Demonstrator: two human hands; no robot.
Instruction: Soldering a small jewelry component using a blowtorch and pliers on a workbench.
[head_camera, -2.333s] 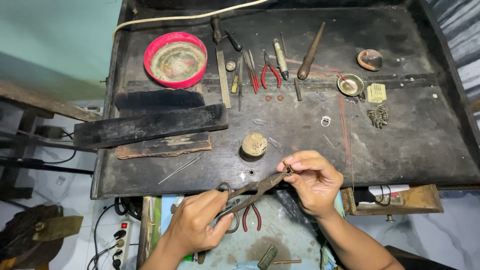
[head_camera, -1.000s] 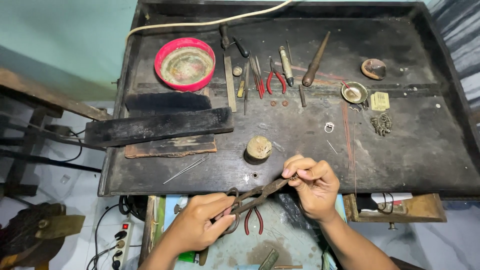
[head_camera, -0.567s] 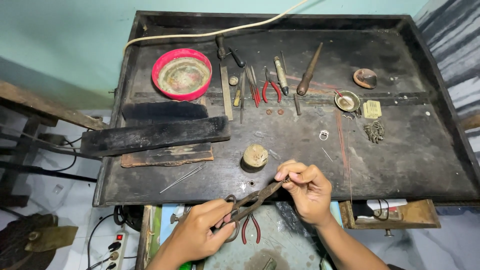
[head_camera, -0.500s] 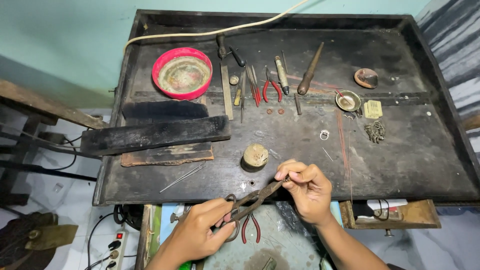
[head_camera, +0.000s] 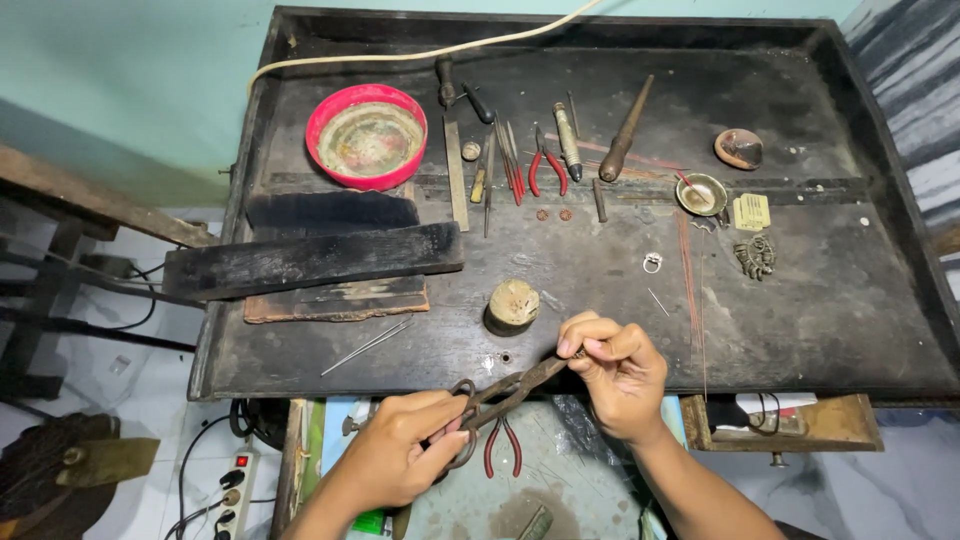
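A single head-worn camera is looking steeply down from above the person, facing the far wall, so the whole dark tabletop (head_camera: 800, 330) is filling the frame from mid distance. The left hand (head_camera: 400, 460) and right hand (head_camera: 620, 370) are entering from the bottom edge, closest to the lens, with floor showing at left

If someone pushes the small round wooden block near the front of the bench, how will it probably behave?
The round wooden block looks short and wide, standing on its flat end, so it would probably slide, not tip. It seems solid, so likely fairly heavy for its size. Laid on its side, it might roll across the dark bench.
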